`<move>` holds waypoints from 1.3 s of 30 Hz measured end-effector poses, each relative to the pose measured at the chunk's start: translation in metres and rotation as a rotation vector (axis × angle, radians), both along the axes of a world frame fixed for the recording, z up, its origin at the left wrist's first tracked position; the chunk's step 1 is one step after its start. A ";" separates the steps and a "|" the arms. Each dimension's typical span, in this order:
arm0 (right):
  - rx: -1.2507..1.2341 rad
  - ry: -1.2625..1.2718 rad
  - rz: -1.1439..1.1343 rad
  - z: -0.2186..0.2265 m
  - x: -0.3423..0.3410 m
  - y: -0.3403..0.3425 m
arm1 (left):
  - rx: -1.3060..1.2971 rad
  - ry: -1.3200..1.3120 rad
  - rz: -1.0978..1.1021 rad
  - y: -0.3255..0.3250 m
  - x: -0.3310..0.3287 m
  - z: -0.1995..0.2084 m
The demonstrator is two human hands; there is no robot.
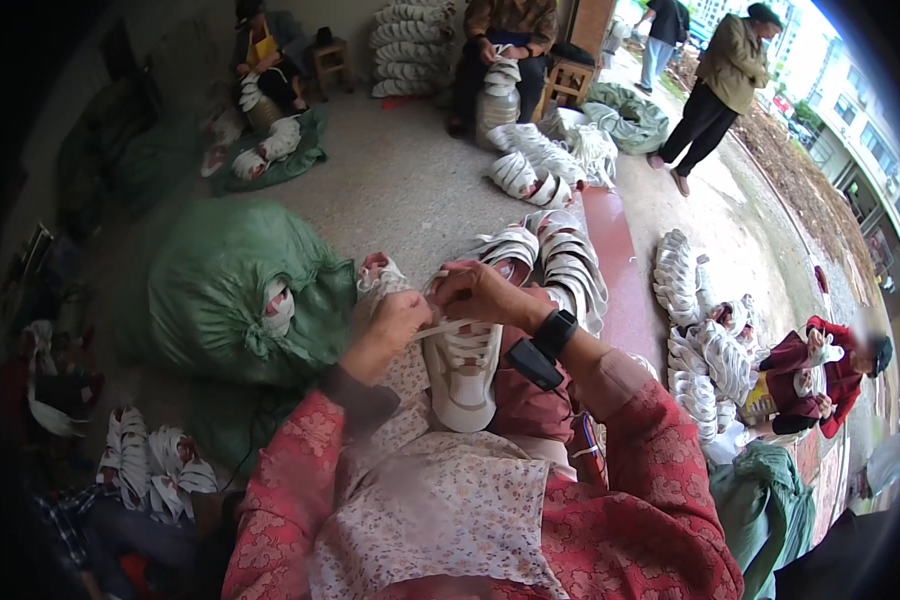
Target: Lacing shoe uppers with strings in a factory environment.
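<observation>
A white sneaker [462, 390] rests over my lap with its toe toward me and laces crossing its tongue. A pale shoelace [442, 331] runs from its upper part to my left hand [398, 322], which is closed on it at the shoe's left. Over the top eyelets bends my right hand [478, 296], its fingers pinched together; what lies between them is mostly hidden, though it looks like lace. Below the shoe spreads a flowered apron [430, 510]. Just beyond my hands stand rows of nested white shoes [567, 258].
A bulging green sack [240, 290] sits at my left, a white shoe poking out. More shoe stacks [705, 350] lie at the right, near a person in red [842, 380]. Seated people work at the back; another person [722, 80] stands at the far right.
</observation>
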State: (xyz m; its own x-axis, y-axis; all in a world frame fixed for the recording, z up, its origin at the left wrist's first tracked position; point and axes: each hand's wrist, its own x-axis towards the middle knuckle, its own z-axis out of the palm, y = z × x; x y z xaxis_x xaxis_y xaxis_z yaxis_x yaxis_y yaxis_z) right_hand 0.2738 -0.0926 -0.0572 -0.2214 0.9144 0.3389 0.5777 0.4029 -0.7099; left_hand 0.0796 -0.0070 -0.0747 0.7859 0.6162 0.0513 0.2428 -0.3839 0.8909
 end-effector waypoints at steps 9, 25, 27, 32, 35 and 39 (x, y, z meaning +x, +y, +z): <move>-0.032 0.037 -0.063 -0.002 0.000 -0.004 | -0.288 0.103 -0.078 0.006 -0.002 0.020; -0.060 -0.064 -0.095 -0.004 0.000 -0.002 | -0.079 -0.055 -0.045 -0.007 -0.006 0.003; -0.058 -0.036 -0.099 -0.006 -0.005 -0.002 | 0.215 -0.133 -0.038 -0.008 -0.007 0.003; 0.080 -0.342 -0.091 0.006 0.001 -0.001 | 0.177 -0.165 -0.250 0.000 -0.003 0.020; 0.299 -0.958 -0.219 0.049 0.040 -0.004 | 0.170 -0.159 -0.295 0.005 0.000 0.020; 0.039 -0.581 -0.342 0.054 0.097 -0.027 | 0.235 -0.037 -0.331 -0.003 0.002 0.034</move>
